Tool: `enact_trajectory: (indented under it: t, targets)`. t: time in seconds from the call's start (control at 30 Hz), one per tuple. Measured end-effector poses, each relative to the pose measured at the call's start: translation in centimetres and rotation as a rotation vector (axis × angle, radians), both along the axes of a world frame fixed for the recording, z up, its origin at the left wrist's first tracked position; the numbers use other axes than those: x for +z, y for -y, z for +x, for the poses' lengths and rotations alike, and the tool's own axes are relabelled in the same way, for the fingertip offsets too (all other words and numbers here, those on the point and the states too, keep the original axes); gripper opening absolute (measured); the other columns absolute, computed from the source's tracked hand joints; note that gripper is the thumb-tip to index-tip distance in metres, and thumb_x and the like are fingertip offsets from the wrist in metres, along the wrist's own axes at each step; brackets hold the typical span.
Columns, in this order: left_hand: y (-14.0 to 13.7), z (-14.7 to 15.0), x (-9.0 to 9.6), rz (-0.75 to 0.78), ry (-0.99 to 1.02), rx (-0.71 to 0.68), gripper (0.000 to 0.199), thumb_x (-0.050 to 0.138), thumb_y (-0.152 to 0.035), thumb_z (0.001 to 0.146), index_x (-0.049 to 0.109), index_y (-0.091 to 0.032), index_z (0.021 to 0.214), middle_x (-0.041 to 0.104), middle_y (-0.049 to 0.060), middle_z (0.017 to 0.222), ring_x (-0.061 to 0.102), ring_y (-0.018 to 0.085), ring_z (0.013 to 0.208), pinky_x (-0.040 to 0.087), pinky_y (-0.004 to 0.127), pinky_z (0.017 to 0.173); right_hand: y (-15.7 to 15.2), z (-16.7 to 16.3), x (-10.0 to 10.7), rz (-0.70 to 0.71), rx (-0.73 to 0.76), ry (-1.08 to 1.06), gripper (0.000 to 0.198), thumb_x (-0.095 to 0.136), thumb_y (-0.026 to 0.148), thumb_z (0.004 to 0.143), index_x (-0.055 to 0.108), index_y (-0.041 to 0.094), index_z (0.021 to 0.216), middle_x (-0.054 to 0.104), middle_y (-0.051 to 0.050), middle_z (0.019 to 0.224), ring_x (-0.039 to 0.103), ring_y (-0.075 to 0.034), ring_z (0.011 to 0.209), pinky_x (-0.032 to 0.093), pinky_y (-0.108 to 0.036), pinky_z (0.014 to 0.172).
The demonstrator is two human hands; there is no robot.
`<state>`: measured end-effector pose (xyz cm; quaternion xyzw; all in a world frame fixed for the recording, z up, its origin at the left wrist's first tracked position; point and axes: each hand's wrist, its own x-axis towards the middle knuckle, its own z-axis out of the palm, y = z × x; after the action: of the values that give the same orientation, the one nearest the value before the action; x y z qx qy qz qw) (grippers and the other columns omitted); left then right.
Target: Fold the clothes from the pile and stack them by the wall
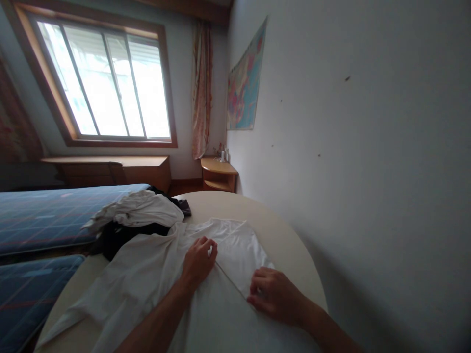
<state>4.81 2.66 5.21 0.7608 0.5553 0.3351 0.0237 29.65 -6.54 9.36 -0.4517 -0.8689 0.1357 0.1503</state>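
A white shirt lies spread over a round cream table, its left part loosely wrinkled. My left hand is closed in a pinch on the cloth near the middle of the shirt. Lower and to the right, my right hand pinches the fabric near the shirt's right side, fingers curled. A straight fold edge runs through the cloth from one hand to the other. Both hands rest low, close to the table.
A pile of white clothes and a black garment lie at the table's left edge, beside a blue plaid mattress. A bare wall stands close on the right. A desk and a corner shelf stand behind.
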Motion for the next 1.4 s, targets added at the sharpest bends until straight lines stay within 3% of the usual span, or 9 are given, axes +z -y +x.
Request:
enact_trajectory:
  t: [0.13, 0.23, 0.4, 0.5, 0.63, 0.83, 1.0, 1.17, 1.4]
  targets:
    - [0.2, 0.0, -0.6, 0.031, -0.033, -0.142, 0.030, 0.051, -0.030, 0.094, 0.065, -0.027, 0.120, 0.060, 0.007, 0.132, 0.055, 0.024, 0.122, 0.044, 0.041, 0.106, -1.6, 0.2, -0.7, 0.060, -0.135, -0.088, 0.038, 0.041, 0.046, 0.100, 0.069, 0.023, 0.110, 0.068, -0.009, 0.115, 0.060, -0.021, 0.110, 0.043, -0.034, 0.099]
    - [0.2, 0.0, -1.4, -0.100, -0.128, -0.246, 0.049, 0.054, -0.039, 0.093, 0.050, -0.030, 0.142, 0.046, 0.007, 0.152, 0.039, 0.027, 0.141, 0.030, 0.049, 0.117, -2.9, 0.6, -1.7, 0.044, -0.160, -0.004, 0.054, 0.043, 0.053, 0.098, 0.048, 0.026, 0.144, 0.045, -0.010, 0.151, 0.038, -0.025, 0.141, 0.027, -0.046, 0.116]
    - [0.4, 0.1, -1.6, -0.212, -0.217, -0.236, 0.054, 0.047, -0.046, 0.096, 0.043, -0.030, 0.147, 0.033, 0.008, 0.159, 0.022, 0.030, 0.149, 0.022, 0.054, 0.119, -4.4, 0.4, -2.2, 0.006, -0.195, 0.126, 0.046, 0.046, 0.049, 0.097, 0.057, 0.026, 0.135, 0.051, -0.010, 0.147, 0.043, -0.028, 0.137, 0.024, -0.053, 0.116]
    - [0.3, 0.5, -1.5, -0.203, -0.223, -0.231, 0.053, 0.048, -0.048, 0.095, 0.045, -0.031, 0.145, 0.034, 0.008, 0.159, 0.023, 0.030, 0.149, 0.021, 0.054, 0.118, -5.4, -0.9, -1.8, 0.077, -0.240, 0.104, 0.036, 0.048, 0.040, 0.097, 0.065, 0.019, 0.121, 0.063, -0.012, 0.131, 0.054, -0.026, 0.125, 0.032, -0.048, 0.113]
    - [-0.6, 0.3, -0.7, -0.151, -0.218, -0.179, 0.043, 0.046, -0.042, 0.097, 0.054, -0.027, 0.137, 0.048, 0.009, 0.150, 0.041, 0.028, 0.140, 0.032, 0.047, 0.114, -7.4, -3.1, -1.8, 0.107, -0.253, 0.052, 0.053, 0.047, 0.041, 0.097, 0.052, 0.010, 0.139, 0.047, -0.018, 0.149, 0.037, -0.027, 0.142, 0.028, -0.044, 0.118]
    - [-4.1, -3.9, 3.2, -0.049, -0.463, 0.255, 0.034, 0.042, -0.017, 0.095, 0.061, -0.016, 0.123, 0.064, 0.015, 0.127, 0.059, 0.028, 0.115, 0.045, 0.041, 0.097, -11.4, -5.8, -2.2, 0.010, -0.220, 0.049, 0.066, 0.036, 0.047, 0.100, 0.038, 0.004, 0.149, 0.030, -0.019, 0.158, 0.020, -0.028, 0.149, 0.017, -0.041, 0.122]
    - [-5.9, -7.1, 5.7, -0.072, -0.591, 0.311, 0.039, 0.041, -0.002, 0.086, 0.066, -0.011, 0.114, 0.070, 0.018, 0.106, 0.062, 0.033, 0.106, 0.045, 0.046, 0.091, -14.3, -7.0, -3.0, -0.068, -0.284, 0.105, 0.066, 0.031, 0.051, 0.100, 0.032, 0.012, 0.153, 0.025, -0.013, 0.161, 0.015, -0.027, 0.150, 0.012, -0.042, 0.122]
    - [-6.2, -7.0, 6.1, -0.116, -0.677, 0.346, 0.038, 0.039, 0.000, 0.087, 0.067, -0.009, 0.111, 0.070, 0.019, 0.098, 0.066, 0.033, 0.094, 0.050, 0.047, 0.085, -15.2, -7.0, -4.7, -0.121, -0.399, 0.173, 0.069, 0.021, 0.066, 0.096, 0.025, 0.032, 0.156, 0.014, -0.001, 0.165, 0.000, -0.035, 0.151, -0.003, -0.062, 0.116]
    - [-7.8, -6.3, 8.5, -0.093, -0.713, 0.313, 0.036, 0.037, 0.001, 0.089, 0.070, -0.010, 0.099, 0.061, 0.018, 0.112, 0.062, 0.029, 0.100, 0.058, 0.037, 0.067, -16.2, -5.1, -5.1, -0.130, -0.463, 0.218, 0.070, 0.020, 0.067, 0.095, 0.021, 0.034, 0.156, 0.010, 0.002, 0.165, -0.001, -0.036, 0.150, -0.007, -0.063, 0.114]
